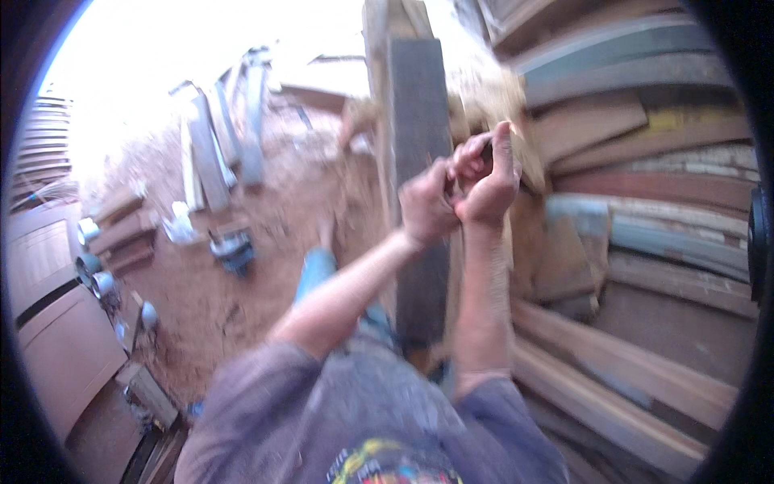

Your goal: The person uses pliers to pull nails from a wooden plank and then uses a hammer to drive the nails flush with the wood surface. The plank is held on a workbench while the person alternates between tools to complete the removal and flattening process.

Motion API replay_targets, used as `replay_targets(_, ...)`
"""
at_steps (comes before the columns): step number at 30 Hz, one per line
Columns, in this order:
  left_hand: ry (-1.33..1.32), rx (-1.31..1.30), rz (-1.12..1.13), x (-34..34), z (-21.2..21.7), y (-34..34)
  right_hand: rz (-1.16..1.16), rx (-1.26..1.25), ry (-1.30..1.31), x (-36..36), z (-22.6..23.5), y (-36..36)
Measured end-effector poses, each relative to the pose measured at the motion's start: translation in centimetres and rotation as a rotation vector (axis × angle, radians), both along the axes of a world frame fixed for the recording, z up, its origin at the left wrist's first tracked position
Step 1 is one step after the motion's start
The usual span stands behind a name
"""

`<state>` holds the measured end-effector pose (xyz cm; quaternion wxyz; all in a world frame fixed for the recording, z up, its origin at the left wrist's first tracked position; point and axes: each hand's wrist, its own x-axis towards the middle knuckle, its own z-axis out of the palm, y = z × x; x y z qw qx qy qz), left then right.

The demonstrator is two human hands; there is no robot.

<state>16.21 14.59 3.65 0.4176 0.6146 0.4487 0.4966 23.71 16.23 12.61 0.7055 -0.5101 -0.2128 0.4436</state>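
Both my hands are raised in front of me, close together over a long dark wooden beam (pixel 418 97). My left hand (pixel 427 202) is closed, its fingers curled beside my right wrist and palm. The fingers of my right hand (pixel 488 185) are curled too, with the thumb pointing up. A small dark patch shows between the right fingers and thumb; blur hides what it is. What the left fingers hold, if anything, is hidden. Neither hand appears to touch the beam.
Stacked planks (pixel 661 210) fill the right side. Loose boards (pixel 211 153) lie on the reddish dirt ground ahead left. A blue-and-dark tool-like object (pixel 234 250) sits on the ground near my leg. Wooden panels (pixel 76 339) and several round blue-white items stand at far left.
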Motion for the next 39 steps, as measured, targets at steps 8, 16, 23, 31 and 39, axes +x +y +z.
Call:
replay_targets(8,0.015,0.011,-0.014,-0.9,0.4,0.6,0.011,0.018,-0.086,-1.0,0.3,0.5)
replay_targets(16,0.133,-0.023,-0.077,-0.3,0.7,-1.4,0.05,-0.013,0.032,1.4,-0.3,-2.6)
replay_targets(23,0.221,0.07,-0.181,-1.1,2.4,-6.1,0.086,-0.149,-0.188,3.5,0.9,-13.7)
replay_targets(31,0.103,0.047,-0.182,-1.2,3.4,-5.1,0.054,-0.169,-0.295,1.8,3.3,-12.0)
replay_targets(39,0.06,0.036,-0.123,-1.4,3.4,-4.3,0.107,-0.197,-0.436,0.3,4.7,-9.8)
